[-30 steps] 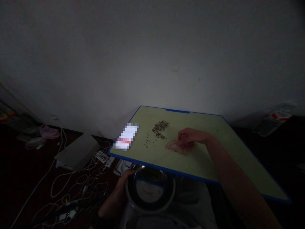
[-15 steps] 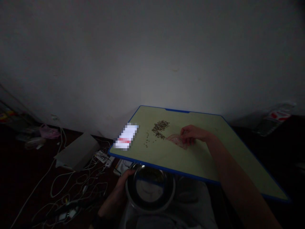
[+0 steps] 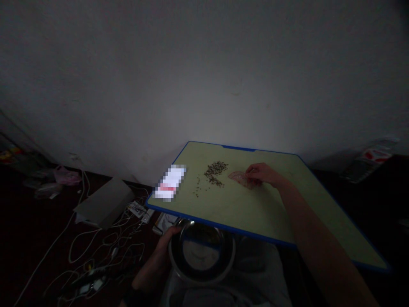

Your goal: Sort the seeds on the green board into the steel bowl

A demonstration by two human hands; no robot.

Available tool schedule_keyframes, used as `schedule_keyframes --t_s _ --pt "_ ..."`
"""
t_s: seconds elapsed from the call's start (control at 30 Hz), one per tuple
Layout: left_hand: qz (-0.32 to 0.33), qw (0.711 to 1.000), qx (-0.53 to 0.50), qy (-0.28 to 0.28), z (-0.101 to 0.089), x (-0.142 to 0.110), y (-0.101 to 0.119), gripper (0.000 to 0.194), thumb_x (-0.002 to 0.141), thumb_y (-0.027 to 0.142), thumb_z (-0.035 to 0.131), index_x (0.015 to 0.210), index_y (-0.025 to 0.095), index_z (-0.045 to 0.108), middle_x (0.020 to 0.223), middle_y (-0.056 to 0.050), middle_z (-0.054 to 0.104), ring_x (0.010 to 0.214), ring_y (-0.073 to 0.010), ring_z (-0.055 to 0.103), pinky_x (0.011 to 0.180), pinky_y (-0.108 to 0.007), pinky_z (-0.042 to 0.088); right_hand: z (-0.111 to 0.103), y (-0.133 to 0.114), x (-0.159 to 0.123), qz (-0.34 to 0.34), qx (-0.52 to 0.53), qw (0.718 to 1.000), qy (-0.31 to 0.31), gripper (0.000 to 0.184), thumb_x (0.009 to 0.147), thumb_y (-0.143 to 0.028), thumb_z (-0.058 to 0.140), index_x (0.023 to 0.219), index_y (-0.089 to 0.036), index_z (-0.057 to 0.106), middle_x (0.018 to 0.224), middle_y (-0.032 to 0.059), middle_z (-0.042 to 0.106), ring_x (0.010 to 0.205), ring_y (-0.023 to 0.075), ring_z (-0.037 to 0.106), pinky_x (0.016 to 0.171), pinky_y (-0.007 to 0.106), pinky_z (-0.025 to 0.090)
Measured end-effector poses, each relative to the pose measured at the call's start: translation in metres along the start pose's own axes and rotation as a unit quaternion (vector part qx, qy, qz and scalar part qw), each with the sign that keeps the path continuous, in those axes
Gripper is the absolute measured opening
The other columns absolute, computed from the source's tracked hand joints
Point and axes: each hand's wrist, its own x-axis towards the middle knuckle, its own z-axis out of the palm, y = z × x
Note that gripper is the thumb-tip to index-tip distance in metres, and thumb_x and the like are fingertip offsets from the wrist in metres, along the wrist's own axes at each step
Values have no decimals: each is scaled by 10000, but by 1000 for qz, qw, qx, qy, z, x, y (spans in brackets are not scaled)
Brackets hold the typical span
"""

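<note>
My right hand (image 3: 260, 174) rests on the green, blue-edged table (image 3: 255, 213), fingers pinched on a pink half-round clear plastic piece (image 3: 240, 178) that lies flat just right of a small heap of dark seeds (image 3: 215, 172). A few loose seeds trail toward the near left of the heap. My left hand (image 3: 162, 247) grips the left rim of a shiny steel bowl (image 3: 201, 256), held below the table's near edge over my lap.
A blurred white card or phone (image 3: 169, 183) lies at the table's left corner. On the dark floor to the left are a grey flat box (image 3: 104, 202), tangled white cables (image 3: 96, 251) and a pink bag (image 3: 65, 175). A wall stands close behind.
My right hand has slid the pink plastic piece away from me, up the table, until it lies level with the seed heap. The bowl and left hand have stayed put.
</note>
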Motion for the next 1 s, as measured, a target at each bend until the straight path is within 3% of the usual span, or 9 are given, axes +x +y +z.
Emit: schedule_keyframes --t_s 0.03,0.17,0.27,0.33,0.5,0.6,0.73,0.83,1.0 --pt "13 1000 1 13 2 -3 2 132 591 265 696 701 193 690 729 -9 713 809 -228 624 740 -298 441 1 1 1 -5 -6 1000 11 263 662 -375 641 760 -133 612 630 68 665 462 120 568 403 215 423" --pt "-37 999 11 8 8 -2 6 101 604 283 678 626 185 688 600 -2 684 666 -212 611 705 -315 453 3 -2 5 -29 -22 997 65 264 682 -385 595 772 -139 621 646 63 661 429 92 508 377 203 382" --pt "-53 998 3 24 4 8 1 113 610 272 662 605 162 685 584 -6 691 619 -193 606 699 -306 447 -3 -9 -3 -53 -4 997 57 281 691 -386 596 794 -126 628 690 79 673 447 83 504 374 191 379" --pt "-80 996 7 43 0 13 -3 133 619 275 653 596 147 680 576 -20 698 594 -196 610 679 -311 446 -10 -15 -12 -49 4 999 4 306 681 -383 625 836 -119 643 700 84 681 468 93 533 393 194 406" --pt "-107 993 2 58 -1 16 -4 123 647 238 626 604 139 684 557 -28 700 549 -188 604 670 -304 445 -15 -23 -28 2 -14 979 -205 323 640 -373 684 849 -126 685 694 66 688 502 124 594 471 223 486" --pt "-87 995 10 56 3 12 1 115 639 233 633 589 144 685 563 -28 696 554 -188 595 667 -300 437 -10 -21 -24 5 -39 971 -236 287 643 -391 677 786 -143 695 656 49 680 518 133 604 471 215 483" --pt "-59 998 11 36 8 2 8 116 618 249 662 541 162 668 588 -42 697 629 -219 610 678 -318 436 -4 -15 -12 -36 -105 986 -122 299 677 -403 635 797 -139 707 592 46 658 464 124 563 413 206 428" --pt "-13 1000 0 12 7 -1 7 90 585 224 689 664 182 700 744 -27 734 775 -218 622 747 -292 434 0 -12 -2 -68 -164 984 -9 292 717 -376 585 830 -141 718 615 52 670 468 128 554 425 219 413" --pt "-101 994 -7 39 3 10 -1 117 615 249 645 577 143 678 537 -29 685 586 -208 614 659 -318 448 10 -6 13 -108 -244 959 101 260 756 -323 548 876 -182 731 808 62 716 738 212 640 670 299 476"
